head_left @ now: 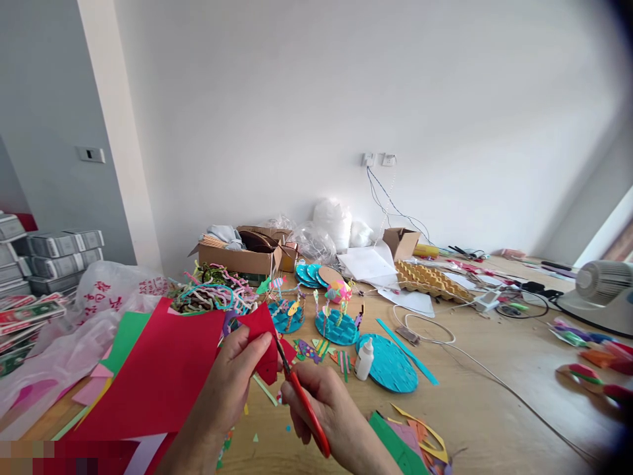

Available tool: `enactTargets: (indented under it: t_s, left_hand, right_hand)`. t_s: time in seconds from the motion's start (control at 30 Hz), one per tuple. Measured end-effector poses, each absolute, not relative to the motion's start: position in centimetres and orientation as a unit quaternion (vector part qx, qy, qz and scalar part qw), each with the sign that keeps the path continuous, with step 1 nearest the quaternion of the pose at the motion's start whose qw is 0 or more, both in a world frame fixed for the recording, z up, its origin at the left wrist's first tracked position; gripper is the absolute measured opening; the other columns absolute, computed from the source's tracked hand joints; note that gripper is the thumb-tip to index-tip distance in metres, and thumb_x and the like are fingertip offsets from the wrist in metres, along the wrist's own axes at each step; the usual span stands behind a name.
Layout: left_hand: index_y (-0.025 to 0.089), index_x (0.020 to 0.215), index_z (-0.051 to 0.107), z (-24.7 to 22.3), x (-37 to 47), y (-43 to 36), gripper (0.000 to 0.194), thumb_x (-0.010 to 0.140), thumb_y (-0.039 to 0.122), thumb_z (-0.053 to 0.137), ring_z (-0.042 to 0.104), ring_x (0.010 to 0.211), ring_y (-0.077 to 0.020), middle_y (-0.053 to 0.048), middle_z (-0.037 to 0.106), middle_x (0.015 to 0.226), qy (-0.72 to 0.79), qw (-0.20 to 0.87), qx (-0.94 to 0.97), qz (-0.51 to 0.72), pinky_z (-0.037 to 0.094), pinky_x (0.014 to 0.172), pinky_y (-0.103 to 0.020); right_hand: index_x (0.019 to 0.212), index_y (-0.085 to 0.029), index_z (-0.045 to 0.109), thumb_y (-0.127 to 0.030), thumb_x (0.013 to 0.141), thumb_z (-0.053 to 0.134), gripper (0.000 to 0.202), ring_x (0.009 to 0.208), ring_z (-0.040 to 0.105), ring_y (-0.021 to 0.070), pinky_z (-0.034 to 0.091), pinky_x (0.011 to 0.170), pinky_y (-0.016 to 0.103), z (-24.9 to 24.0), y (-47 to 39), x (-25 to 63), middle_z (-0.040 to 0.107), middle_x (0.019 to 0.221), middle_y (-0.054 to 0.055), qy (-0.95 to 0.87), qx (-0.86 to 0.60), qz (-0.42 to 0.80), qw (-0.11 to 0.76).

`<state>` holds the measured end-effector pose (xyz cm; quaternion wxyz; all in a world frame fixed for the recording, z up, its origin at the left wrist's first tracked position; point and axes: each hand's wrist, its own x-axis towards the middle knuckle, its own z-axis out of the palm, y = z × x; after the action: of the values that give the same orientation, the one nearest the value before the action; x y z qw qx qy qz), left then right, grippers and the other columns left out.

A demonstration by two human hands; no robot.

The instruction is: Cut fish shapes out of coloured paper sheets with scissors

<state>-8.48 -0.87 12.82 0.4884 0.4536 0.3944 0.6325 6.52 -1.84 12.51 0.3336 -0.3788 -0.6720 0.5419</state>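
My left hand (241,359) pinches a small piece of red paper (258,323) between thumb and fingers. In my right hand (321,399) is a pair of scissors (302,396) with red handles, its dark blades against the right edge of that red piece. Beneath my left forearm lies a large red sheet (158,356), with a green sheet (129,340) under it. Just beyond my hands, patterned paper fish (307,351) lie on the table. A white glue bottle (364,361) stands by a round blue disc (388,364).
Two decorated blue discs (337,328) with upright stems stand behind my hands. A tangle of pipe cleaners (212,290) and a cardboard box (237,257) are at the back left. A white cable (504,389) crosses the right side, near paper scraps (410,442) and a fan (598,293).
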Motion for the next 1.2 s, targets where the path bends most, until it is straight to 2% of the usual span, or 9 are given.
enactTargets:
  t_s: [0.17, 0.4, 0.53, 0.7, 1.2]
  left_hand:
    - [0.02, 0.057, 0.049, 12.79, -8.58, -0.84, 0.03, 0.076, 0.036, 0.066, 0.048, 0.056, -0.0129, 0.006, 0.047, 0.053, 0.391, 0.493, 0.452, 0.632, 0.042, 0.056, -0.022]
    - [0.019, 0.064, 0.058, 12.99, -8.58, -0.91, 0.022, 0.079, 0.035, 0.063, 0.052, 0.054, -0.0139, 0.002, 0.06, 0.057, 0.384, 0.497, 0.472, 0.618, 0.044, 0.054, -0.023]
    - [0.019, 0.071, 0.061, 12.92, -8.6, -0.91, 0.017, 0.078, 0.034, 0.064, 0.051, 0.053, -0.0136, 0.004, 0.057, 0.054, 0.382, 0.492, 0.466, 0.629, 0.044, 0.052, -0.022]
    - [0.019, 0.064, 0.057, 12.99, -8.48, -0.94, 0.023, 0.078, 0.036, 0.064, 0.052, 0.056, -0.0135, 0.003, 0.056, 0.057, 0.38, 0.492, 0.474, 0.623, 0.044, 0.053, -0.022]
    - [0.019, 0.063, 0.054, 12.79, -8.58, -0.94, 0.024, 0.078, 0.035, 0.063, 0.05, 0.056, -0.0129, 0.004, 0.054, 0.057, 0.378, 0.502, 0.466, 0.623, 0.044, 0.054, -0.022]
  right_hand:
    - [0.065, -0.018, 0.047, -0.046, 0.086, 0.055, 0.036, 0.037, 0.04, 0.0051, 0.028, 0.037, 0.015, 12.44, -1.93, 6.59, 0.047, 0.045, -0.007, -0.668, -0.385, 0.544, 0.331]
    - [0.065, -0.018, 0.048, -0.034, 0.086, 0.051, 0.027, 0.036, 0.039, 0.0049, 0.028, 0.036, 0.014, 12.42, -1.84, 6.57, 0.047, 0.043, -0.007, -0.672, -0.384, 0.54, 0.331]
    - [0.064, -0.018, 0.047, -0.039, 0.085, 0.054, 0.03, 0.036, 0.039, 0.0049, 0.029, 0.036, 0.014, 12.31, -1.77, 6.58, 0.047, 0.044, -0.007, -0.67, -0.374, 0.547, 0.334]
    - [0.066, -0.018, 0.048, -0.043, 0.084, 0.057, 0.033, 0.038, 0.042, 0.0056, 0.03, 0.037, 0.015, 12.25, -1.76, 6.68, 0.048, 0.046, -0.006, -0.669, -0.369, 0.549, 0.338]
    - [0.064, -0.019, 0.046, -0.042, 0.086, 0.054, 0.033, 0.036, 0.039, 0.0052, 0.028, 0.036, 0.014, 12.41, -1.85, 6.64, 0.047, 0.044, -0.007, -0.67, -0.375, 0.547, 0.335]
